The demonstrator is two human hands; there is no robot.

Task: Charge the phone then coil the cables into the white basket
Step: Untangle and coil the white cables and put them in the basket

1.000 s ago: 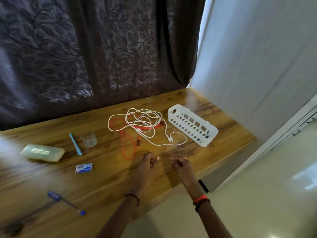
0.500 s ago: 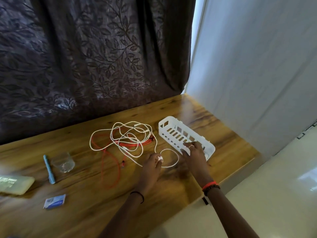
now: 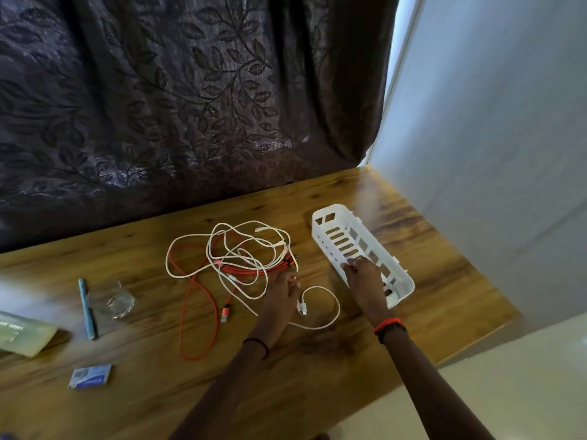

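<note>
A tangle of white cable (image 3: pixel 241 249) and orange cable (image 3: pixel 187 312) lies mid-table. My left hand (image 3: pixel 281 296) reaches to the tangle's right edge, its fingertips at the white cable; whether they pinch it is unclear. The white cable's plug (image 3: pixel 302 308) lies just right of that hand, inside a loose loop. The white slotted basket (image 3: pixel 336 217) stands to the right, empty. My right hand (image 3: pixel 365 281) grips the basket's near long wall, fingers curled over the rim. No phone is in view.
A clear glass (image 3: pixel 120 302), a blue pen (image 3: pixel 86 308), a pale translucent case (image 3: pixel 22 335) and a small blue-and-white packet (image 3: pixel 90 376) lie at the left. A dark curtain (image 3: pixel 190 106) hangs behind the wooden table (image 3: pixel 428 281); a wall (image 3: pixel 492 138) closes the right side.
Both hands have moved forward from the table's near edge. The right hand has taken hold of the basket wall; the left hand has gone past the white plug to the tangle.
</note>
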